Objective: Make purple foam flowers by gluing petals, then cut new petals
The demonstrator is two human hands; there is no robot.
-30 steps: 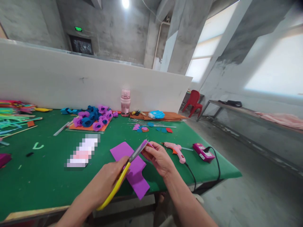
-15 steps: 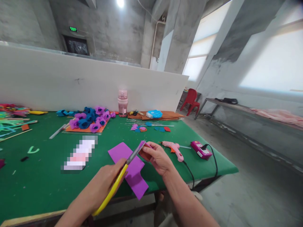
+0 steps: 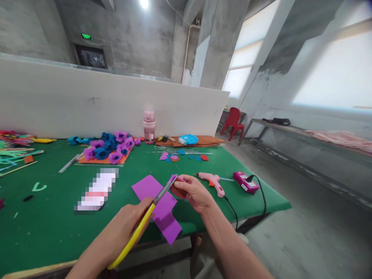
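Note:
Yellow-handled scissors [image 3: 136,236] are gripped in my left hand [image 3: 132,219], their blades angled up to the right. The blade tips meet a small purple piece [image 3: 173,177] that my right hand [image 3: 193,192] pinches between thumb and fingers. Against that piece, also in my right hand, lies a rounded brown piece [image 3: 178,191]. Below the blades a larger purple sheet [image 3: 169,226] with a notched right side lies on the green table [image 3: 58,228], partly covered by my left hand and the scissors.
A pink glue gun [image 3: 212,181] and a magenta power socket [image 3: 246,182] with cords lie on the right. Purple and blue flowers [image 3: 107,148] sit at the back left. Small cut pieces [image 3: 168,156], a pink bottle [image 3: 149,128] and a blue packet [image 3: 188,139] are along the back.
The scissor handles have shifted slightly down and left, and the blades lie at a marginally different angle on the small purple piece. Both hands keep their holds. The view has shifted a little.

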